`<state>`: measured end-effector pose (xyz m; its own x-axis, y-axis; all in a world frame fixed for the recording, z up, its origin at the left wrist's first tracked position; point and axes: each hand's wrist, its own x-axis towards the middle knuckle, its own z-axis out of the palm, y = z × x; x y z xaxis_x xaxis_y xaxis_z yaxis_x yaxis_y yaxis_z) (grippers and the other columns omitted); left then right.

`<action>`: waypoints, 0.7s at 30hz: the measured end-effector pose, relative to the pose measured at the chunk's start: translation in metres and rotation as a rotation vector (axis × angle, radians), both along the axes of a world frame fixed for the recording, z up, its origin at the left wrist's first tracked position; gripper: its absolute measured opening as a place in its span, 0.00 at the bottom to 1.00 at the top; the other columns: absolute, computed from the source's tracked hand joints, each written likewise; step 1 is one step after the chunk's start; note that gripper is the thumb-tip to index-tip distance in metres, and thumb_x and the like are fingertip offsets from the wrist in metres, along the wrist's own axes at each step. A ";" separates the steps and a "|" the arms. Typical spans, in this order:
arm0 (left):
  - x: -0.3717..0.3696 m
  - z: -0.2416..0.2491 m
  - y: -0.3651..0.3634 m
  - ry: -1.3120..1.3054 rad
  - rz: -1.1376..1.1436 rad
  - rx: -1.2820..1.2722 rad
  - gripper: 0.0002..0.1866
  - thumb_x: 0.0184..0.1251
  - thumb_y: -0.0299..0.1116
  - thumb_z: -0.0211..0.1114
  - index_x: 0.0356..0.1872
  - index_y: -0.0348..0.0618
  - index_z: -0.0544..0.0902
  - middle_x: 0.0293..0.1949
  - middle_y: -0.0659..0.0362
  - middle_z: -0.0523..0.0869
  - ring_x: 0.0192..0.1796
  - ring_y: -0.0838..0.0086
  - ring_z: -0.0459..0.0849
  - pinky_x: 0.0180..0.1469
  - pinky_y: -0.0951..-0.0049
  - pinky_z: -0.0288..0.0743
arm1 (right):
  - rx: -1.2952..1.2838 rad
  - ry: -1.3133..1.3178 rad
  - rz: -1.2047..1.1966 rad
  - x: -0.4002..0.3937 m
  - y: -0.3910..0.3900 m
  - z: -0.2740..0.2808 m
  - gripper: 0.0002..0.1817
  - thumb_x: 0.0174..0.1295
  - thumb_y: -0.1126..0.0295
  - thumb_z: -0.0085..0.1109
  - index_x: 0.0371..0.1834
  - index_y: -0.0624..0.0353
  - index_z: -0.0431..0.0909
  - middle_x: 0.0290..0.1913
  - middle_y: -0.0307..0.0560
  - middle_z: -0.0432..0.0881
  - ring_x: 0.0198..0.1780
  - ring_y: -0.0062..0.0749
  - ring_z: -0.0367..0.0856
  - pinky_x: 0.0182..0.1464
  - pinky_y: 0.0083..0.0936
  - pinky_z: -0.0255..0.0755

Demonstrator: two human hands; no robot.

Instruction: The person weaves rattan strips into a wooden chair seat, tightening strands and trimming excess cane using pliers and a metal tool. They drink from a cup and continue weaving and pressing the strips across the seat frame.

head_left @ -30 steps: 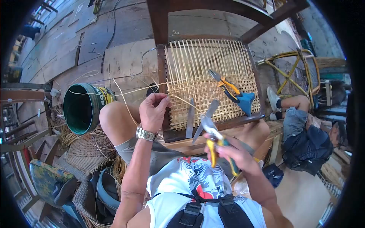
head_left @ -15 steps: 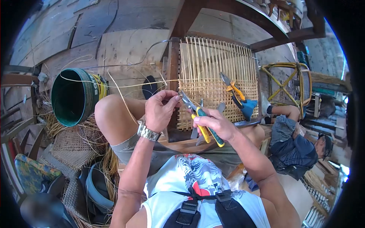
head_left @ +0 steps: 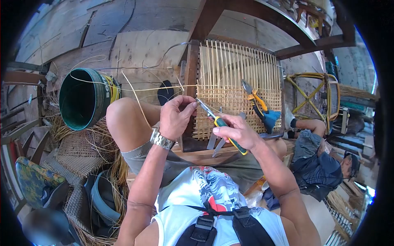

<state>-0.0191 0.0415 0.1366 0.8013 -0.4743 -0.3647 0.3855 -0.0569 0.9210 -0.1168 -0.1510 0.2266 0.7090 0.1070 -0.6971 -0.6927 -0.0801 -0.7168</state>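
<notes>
My left hand [head_left: 176, 119], a metal watch on its wrist, pinches something too small to make out at the left edge of the woven cane seat [head_left: 221, 94]. My right hand [head_left: 238, 133] is wrapped round yellow-and-green pliers [head_left: 223, 127], whose jaws point up-left to the left fingertips. The seat sits in a dark wooden frame [head_left: 192, 67]; its lower part is closely woven, and its upper part shows mostly parallel strands. Orange-and-black pliers [head_left: 258, 100] lie on the weave beside a blue object [head_left: 271, 120]. A long cane strand [head_left: 143, 89] runs left from the frame.
A dark green bucket [head_left: 82, 100] stands at left, with loose cane [head_left: 92, 139] below it. Another person [head_left: 318, 164] sits at right near a yellow-framed piece of furniture [head_left: 310, 96]. A blue-grey container [head_left: 102, 199] is at lower left.
The pliers in my right hand have turned, and their handles have come together. My left hand stays at the seat's edge. The whole view has shifted slightly.
</notes>
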 end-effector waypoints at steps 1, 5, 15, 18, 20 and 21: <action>0.000 0.000 0.000 0.017 -0.002 0.005 0.07 0.71 0.28 0.67 0.42 0.34 0.85 0.31 0.61 0.89 0.32 0.81 0.87 0.37 0.78 0.81 | -0.028 -0.008 0.023 0.002 0.000 0.002 0.28 0.64 0.62 0.63 0.65 0.66 0.75 0.29 0.33 0.74 0.28 0.15 0.71 0.31 0.16 0.64; -0.001 -0.001 0.000 0.000 0.008 0.012 0.07 0.71 0.28 0.66 0.42 0.34 0.85 0.31 0.61 0.89 0.32 0.81 0.87 0.37 0.79 0.81 | -0.035 0.005 0.018 0.004 -0.001 0.003 0.28 0.62 0.63 0.65 0.64 0.66 0.76 0.28 0.33 0.75 0.28 0.14 0.71 0.31 0.15 0.63; -0.002 0.012 0.005 0.007 0.009 -0.005 0.07 0.71 0.27 0.67 0.42 0.33 0.85 0.31 0.61 0.88 0.33 0.82 0.87 0.38 0.79 0.81 | -0.068 0.070 0.055 0.006 -0.007 0.019 0.25 0.61 0.60 0.67 0.59 0.62 0.81 0.30 0.33 0.78 0.28 0.15 0.72 0.32 0.17 0.65; 0.015 0.018 0.045 -0.056 0.076 0.046 0.07 0.72 0.28 0.67 0.46 0.37 0.86 0.35 0.61 0.88 0.33 0.78 0.86 0.37 0.77 0.80 | -0.070 0.055 0.239 -0.023 -0.016 0.065 0.27 0.61 0.61 0.66 0.62 0.63 0.80 0.35 0.37 0.81 0.36 0.18 0.77 0.41 0.20 0.71; 0.043 0.047 0.082 -0.394 0.266 0.687 0.11 0.71 0.23 0.65 0.51 0.36 0.84 0.40 0.58 0.87 0.39 0.72 0.84 0.43 0.72 0.79 | 0.065 -0.154 -0.065 -0.059 -0.020 0.107 0.33 0.58 0.60 0.66 0.66 0.66 0.76 0.41 0.40 0.80 0.43 0.24 0.78 0.51 0.24 0.72; 0.052 0.026 0.096 -0.557 0.469 0.556 0.14 0.68 0.23 0.66 0.54 0.36 0.83 0.44 0.55 0.86 0.38 0.69 0.85 0.45 0.71 0.79 | 0.004 -0.211 -0.260 -0.087 -0.034 0.107 0.37 0.56 0.59 0.67 0.68 0.68 0.73 0.45 0.43 0.79 0.46 0.27 0.79 0.55 0.25 0.71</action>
